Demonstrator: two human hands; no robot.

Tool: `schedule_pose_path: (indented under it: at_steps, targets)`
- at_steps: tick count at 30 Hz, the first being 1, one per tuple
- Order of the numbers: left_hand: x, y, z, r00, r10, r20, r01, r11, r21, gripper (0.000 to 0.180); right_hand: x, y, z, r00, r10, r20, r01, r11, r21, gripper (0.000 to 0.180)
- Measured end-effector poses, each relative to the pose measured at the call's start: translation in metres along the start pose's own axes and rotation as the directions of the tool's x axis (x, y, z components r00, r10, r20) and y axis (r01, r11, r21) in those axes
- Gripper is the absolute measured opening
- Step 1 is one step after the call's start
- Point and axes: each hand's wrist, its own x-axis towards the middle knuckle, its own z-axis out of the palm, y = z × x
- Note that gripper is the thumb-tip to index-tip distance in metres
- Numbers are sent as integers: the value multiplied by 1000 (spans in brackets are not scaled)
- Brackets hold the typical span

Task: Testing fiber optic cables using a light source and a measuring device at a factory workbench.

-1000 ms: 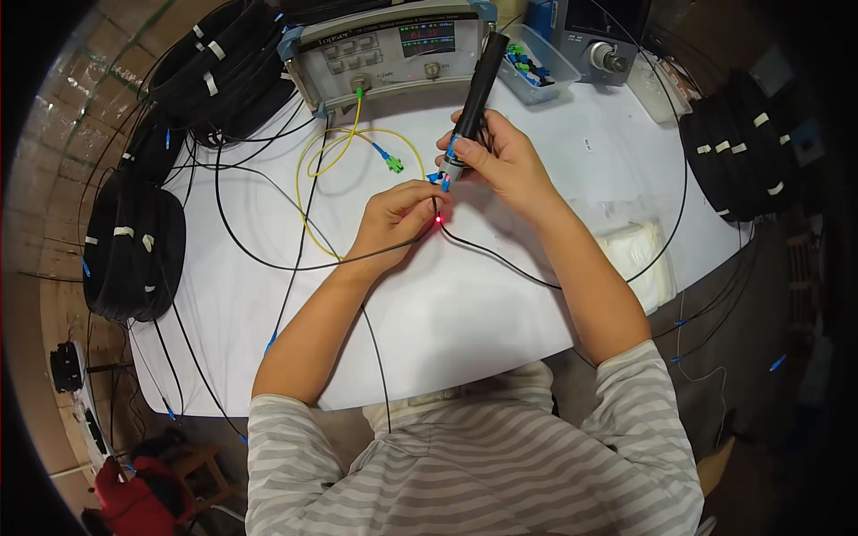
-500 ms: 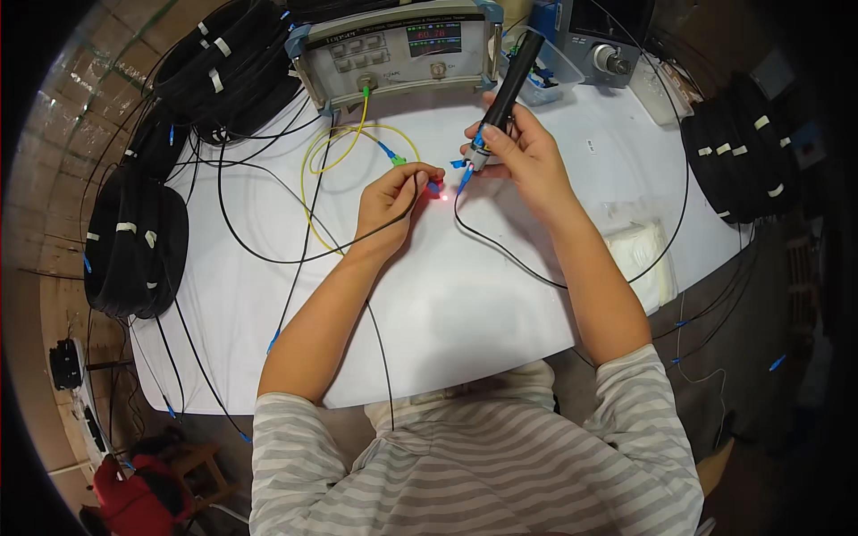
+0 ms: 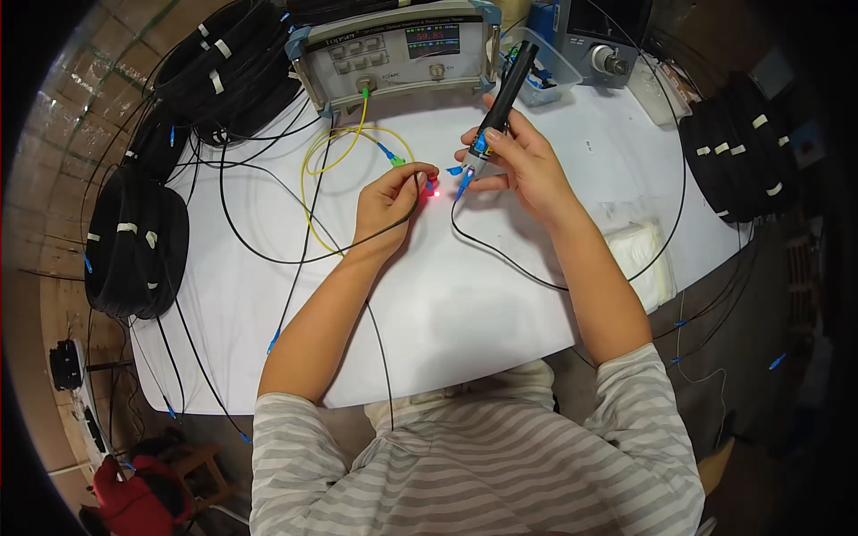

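- Head view: my left hand (image 3: 386,198) pinches a black cable's connector end (image 3: 433,188) between fingertips, and it glows red just above the white table (image 3: 465,304).
- My right hand (image 3: 518,165) is wrapped around a black pen-shaped tester (image 3: 502,103), with a blue connector (image 3: 463,183) at its lower tip.
- The light passing through suggests this cable's check is under way; coiled black cables (image 3: 134,241) lie at the table's left.
- A grey bench instrument (image 3: 393,54) stands behind, a yellow cable (image 3: 326,156) plugged into it.

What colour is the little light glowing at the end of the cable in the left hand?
Red. The glowing cable tip at the left hand shows best in the head view.
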Motion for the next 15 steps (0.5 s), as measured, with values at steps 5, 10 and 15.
schedule_pose_path:
  at_steps: [5, 10, 15]
  targets:
    - [0, 2, 0, 1000, 6, 8, -6, 1000, 7, 23, -2, -2, -2, 999, 14, 42, -15, 1000, 22, 57]
    - [-1, 5, 1, 1000, -10, 12, 9, 998, 55, 23, 1, 5, -4, 999, 5, 39, -10, 992, 129, 59]
    - [-1, 3, -1, 1000, -3, 21, 2, 1000, 24, 23, -2, 4, 1, 999, -30, -14, 31, 998, 55, 71]
